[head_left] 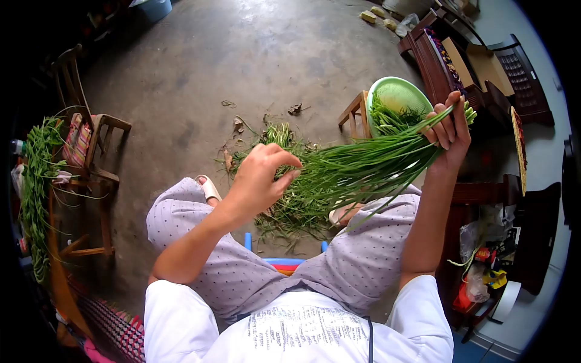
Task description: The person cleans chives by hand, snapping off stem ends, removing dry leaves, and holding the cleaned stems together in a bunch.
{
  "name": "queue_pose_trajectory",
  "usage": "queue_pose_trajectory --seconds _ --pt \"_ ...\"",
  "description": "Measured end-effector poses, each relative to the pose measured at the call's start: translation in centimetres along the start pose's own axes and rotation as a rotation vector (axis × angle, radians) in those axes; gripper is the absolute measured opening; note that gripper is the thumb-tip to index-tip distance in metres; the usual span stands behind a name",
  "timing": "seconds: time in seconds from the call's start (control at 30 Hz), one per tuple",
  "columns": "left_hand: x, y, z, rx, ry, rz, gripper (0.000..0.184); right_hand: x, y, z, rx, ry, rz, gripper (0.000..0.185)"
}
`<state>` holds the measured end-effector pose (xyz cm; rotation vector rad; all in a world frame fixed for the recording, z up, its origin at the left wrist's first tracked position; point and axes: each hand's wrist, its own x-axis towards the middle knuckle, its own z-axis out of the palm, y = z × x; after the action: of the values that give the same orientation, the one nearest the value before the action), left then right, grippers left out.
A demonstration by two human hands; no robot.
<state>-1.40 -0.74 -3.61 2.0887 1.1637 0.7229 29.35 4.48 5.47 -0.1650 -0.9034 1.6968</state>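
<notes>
My right hand [449,128] is wrapped round a bunch of long green chives [369,160] near the pale stem ends. Their leaves stretch leftward across my lap toward my left hand. My left hand [266,172] is curled, thumb and forefinger nearly meeting beside the leaf tips; whatever is between them is too small to make out. Below, a heap of green trimmings and loose leaves [290,218] lies on the floor between my feet. Just behind the bunch, a light green basin [402,88] holds more greens [393,118].
The basin rests on a wooden stool [354,115]. At left, leafy greens [39,187] hang beside a wooden chair [109,142]. Dark wooden furniture [430,57] and a cardboard box [490,69] stand at right. A blue bucket [155,9] is at the far left.
</notes>
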Motion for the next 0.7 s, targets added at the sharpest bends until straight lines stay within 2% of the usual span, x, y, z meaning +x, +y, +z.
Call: queue_pose_trajectory --seconds 0.1,0.23,0.3,0.7 --pt "0.5 0.1 0.3 -0.061 0.117 -0.051 0.015 0.0 0.0 0.0 0.012 -0.014 0.001 0.03" --pt "0.9 0.5 0.9 -0.153 0.191 0.055 0.015 0.0 0.2 0.4 0.056 0.017 -0.006 0.027" --pt "1.0 0.8 1.3 -0.152 0.196 0.119 0.015 0.0 0.4 0.7 0.059 0.044 -0.033 0.027" --pt "1.7 1.0 1.9 -0.202 0.207 0.187 0.011 -0.1 0.6 1.4 0.101 0.006 -0.045 0.026"
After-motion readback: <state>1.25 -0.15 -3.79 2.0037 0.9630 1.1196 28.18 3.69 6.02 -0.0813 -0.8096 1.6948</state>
